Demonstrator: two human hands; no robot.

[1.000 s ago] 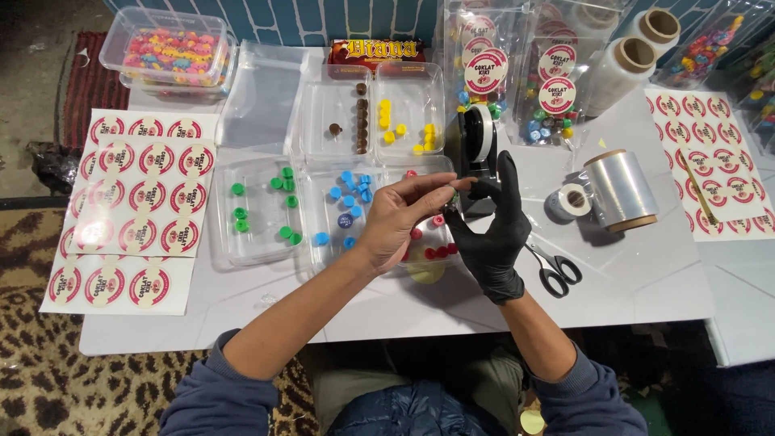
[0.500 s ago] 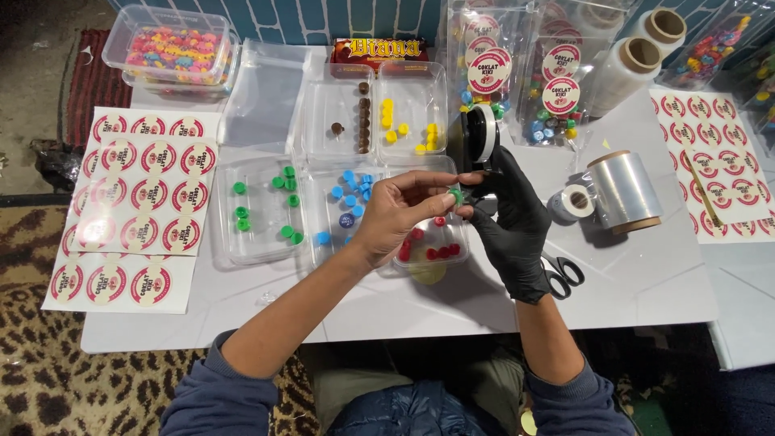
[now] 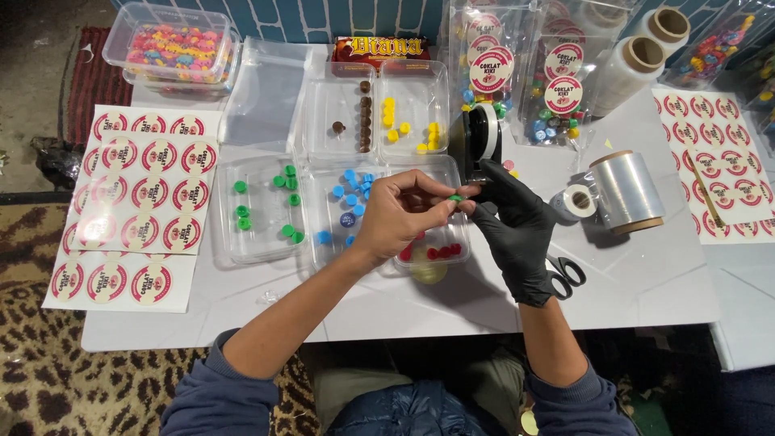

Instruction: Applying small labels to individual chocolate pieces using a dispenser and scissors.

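The bare left hand (image 3: 400,211) and the right hand (image 3: 513,222) in its black glove meet in the middle of the frame. The left fingertips are pinched shut on a small green round piece (image 3: 455,198). The gloved fingers close in on the same piece from the right side, and it looks like both hands grip it. They hold it in the air just below the black tape holder (image 3: 478,144) and above the clear tray of red pieces (image 3: 436,252).

I think the step in hand is wrapping or taping this one green piece. The next move would call for a steady pinch, because the piece is tiny and could slip and drop into the tray below.

Now the counting. There are five clear trays in the middle of the table (image 3: 630,299): brown pieces (image 3: 362,113) and yellow pieces (image 3: 408,129) in the upper two, then green pieces (image 3: 266,206), blue pieces (image 3: 347,202) and red ones in the lower three. I count about ten green ones in their tray. The red ones are partly hidden by the hands, so I cannot count them.

On the left lie three sticker sheets (image 3: 141,198) with round red and white stickers. More sticker sheets sit at the right edge. One pair of scissors (image 3: 563,274) lies by the right wrist. One clear film roll (image 3: 626,191) and one small tape roll (image 3: 571,202) sit at middle right. Two tall rolls (image 3: 638,60) stand at the upper right. One tub of mixed coloured sweets (image 3: 173,48) sits at the upper left.
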